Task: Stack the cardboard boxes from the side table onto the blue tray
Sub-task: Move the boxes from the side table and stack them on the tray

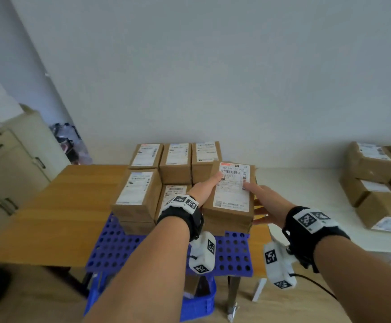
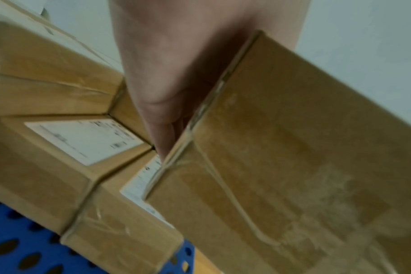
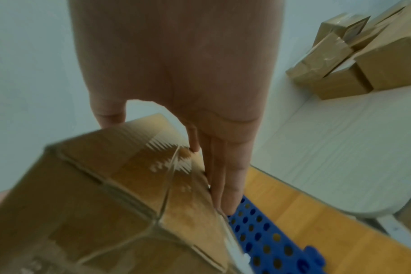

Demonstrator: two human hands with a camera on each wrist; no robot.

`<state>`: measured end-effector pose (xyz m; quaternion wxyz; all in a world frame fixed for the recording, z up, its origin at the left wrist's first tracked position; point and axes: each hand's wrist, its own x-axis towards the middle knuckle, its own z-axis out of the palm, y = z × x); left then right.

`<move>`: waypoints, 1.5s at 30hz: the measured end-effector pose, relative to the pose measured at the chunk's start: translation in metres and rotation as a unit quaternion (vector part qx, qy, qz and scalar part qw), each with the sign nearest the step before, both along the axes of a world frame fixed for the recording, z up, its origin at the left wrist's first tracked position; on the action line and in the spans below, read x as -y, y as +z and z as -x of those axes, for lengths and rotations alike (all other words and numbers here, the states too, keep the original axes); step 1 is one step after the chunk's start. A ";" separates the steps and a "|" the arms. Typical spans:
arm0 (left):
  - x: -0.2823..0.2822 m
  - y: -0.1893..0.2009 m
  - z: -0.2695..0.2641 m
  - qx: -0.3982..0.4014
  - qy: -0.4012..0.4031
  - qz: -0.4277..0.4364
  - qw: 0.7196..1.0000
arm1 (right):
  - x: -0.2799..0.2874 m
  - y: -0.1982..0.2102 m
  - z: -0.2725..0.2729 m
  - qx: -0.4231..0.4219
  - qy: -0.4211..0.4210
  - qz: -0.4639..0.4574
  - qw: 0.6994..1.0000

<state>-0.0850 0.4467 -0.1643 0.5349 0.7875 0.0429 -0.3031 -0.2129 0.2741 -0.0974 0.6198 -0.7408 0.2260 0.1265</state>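
Parcel room: labelled boxes (image 1: pixel 175 159), cabinet (image 1: pixel 8 159)

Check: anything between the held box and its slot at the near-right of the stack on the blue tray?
Nothing visible. The held box, left hand and right hand on its sides, sits directly over a lower box on the blue tray.

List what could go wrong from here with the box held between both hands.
1. The held box is clamped only by straight fingers of the left hand and right hand; it may slip.
2. It sits at the right edge of the blue tray; it could overhang and topple.
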 end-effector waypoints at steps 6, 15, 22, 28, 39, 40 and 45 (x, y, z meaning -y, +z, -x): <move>-0.073 0.047 0.002 0.055 -0.011 -0.014 0.998 | -0.070 -0.008 -0.034 0.021 -0.030 -0.027 0.999; -0.129 0.055 -0.023 0.184 -0.003 -0.048 0.982 | -0.117 -0.025 -0.070 0.003 -0.058 -0.034 0.998; -0.141 0.046 -0.046 0.241 0.036 -0.115 0.963 | -0.126 -0.034 -0.099 -0.023 -0.031 -0.019 0.999; -0.142 0.038 -0.061 0.263 0.019 -0.153 0.952 | -0.130 -0.044 -0.120 -0.042 -0.023 -0.009 0.999; -0.143 0.030 -0.071 0.280 0.007 -0.174 0.944 | -0.137 -0.047 -0.130 -0.064 -0.011 -0.025 0.998; -0.143 0.029 -0.071 0.281 0.010 -0.174 0.944 | -0.137 -0.046 -0.130 -0.066 -0.008 -0.025 0.997; -0.145 0.029 -0.070 0.276 0.025 -0.166 0.946 | -0.138 -0.045 -0.130 -0.073 0.005 -0.027 0.997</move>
